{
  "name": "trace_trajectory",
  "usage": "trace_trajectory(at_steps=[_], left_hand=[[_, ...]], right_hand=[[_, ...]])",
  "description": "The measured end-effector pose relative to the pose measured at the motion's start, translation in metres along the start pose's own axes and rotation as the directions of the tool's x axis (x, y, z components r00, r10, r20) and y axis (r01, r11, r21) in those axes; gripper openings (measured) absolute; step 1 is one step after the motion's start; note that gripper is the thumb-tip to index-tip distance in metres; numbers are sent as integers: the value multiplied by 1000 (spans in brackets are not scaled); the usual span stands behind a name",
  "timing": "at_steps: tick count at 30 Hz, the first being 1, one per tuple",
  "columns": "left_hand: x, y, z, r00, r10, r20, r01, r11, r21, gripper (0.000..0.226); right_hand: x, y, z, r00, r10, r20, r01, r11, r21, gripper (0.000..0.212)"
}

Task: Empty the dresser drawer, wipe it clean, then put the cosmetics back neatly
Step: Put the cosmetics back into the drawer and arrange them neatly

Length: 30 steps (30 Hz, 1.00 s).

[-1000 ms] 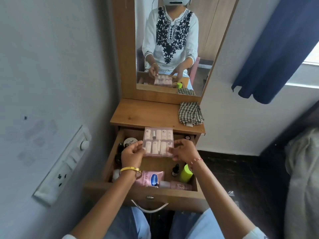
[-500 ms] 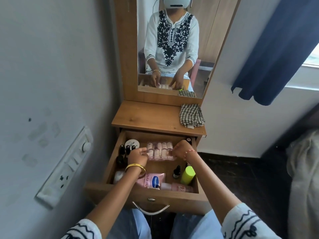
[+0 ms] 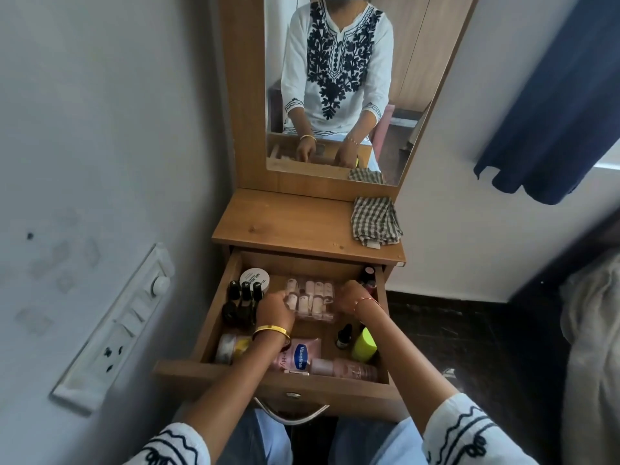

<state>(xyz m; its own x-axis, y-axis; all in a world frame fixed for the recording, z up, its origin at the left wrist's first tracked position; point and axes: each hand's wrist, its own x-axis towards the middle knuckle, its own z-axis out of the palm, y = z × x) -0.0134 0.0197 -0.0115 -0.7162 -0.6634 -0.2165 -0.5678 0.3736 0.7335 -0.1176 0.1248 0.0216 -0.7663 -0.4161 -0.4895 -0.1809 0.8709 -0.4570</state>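
— Where is the clear plastic case of pale press-on nails (image 3: 312, 302)?

— Down in the open wooden drawer (image 3: 214, 317), near the middle toward the back, lying flat. Its long axis runs left to right across the drawer, with two rows of nails standing front to back inside.

— And the hands?

— The left hand (image 3: 275, 308), with a gold bangle at the wrist, has its fingers curled on the case's left end. The right hand (image 3: 352, 297) has fingers curled at the right end; both grip it.

— What lies around it?

— Small black-capped bottles (image 3: 245, 292) and a round white-lidded jar (image 3: 255, 277) to the left. At the front, a pink Vaseline tube (image 3: 300, 357) lies with its long axis running front to back, beside a pink bottle (image 3: 342, 367) on its side, pointing left. A lime-green cylinder (image 3: 364, 345) and a small dark dropper bottle (image 3: 343, 337) stand at the right.

— On the table?

— A checked cloth (image 3: 374, 221), crumpled at the right edge of the wooden table (image 3: 285, 219).
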Motion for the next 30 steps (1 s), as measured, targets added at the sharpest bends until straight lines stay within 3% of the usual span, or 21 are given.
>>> trace_trajectory(at_steps=[10, 21, 30], left_hand=[[2, -2, 9, 992, -9, 124, -13, 984, 179, 36], [5, -5, 8, 979, -35, 203, 1, 986, 165, 35], [-3, -5, 2, 981, 33, 193, -40, 999, 35, 45]], right_hand=[[5, 1, 14, 999, -30, 21, 31, 999, -40, 23], [3, 2, 17, 1000, -8, 29, 10, 998, -65, 31], [-19, 0, 7, 966, -147, -214, 161, 986, 50, 22]])
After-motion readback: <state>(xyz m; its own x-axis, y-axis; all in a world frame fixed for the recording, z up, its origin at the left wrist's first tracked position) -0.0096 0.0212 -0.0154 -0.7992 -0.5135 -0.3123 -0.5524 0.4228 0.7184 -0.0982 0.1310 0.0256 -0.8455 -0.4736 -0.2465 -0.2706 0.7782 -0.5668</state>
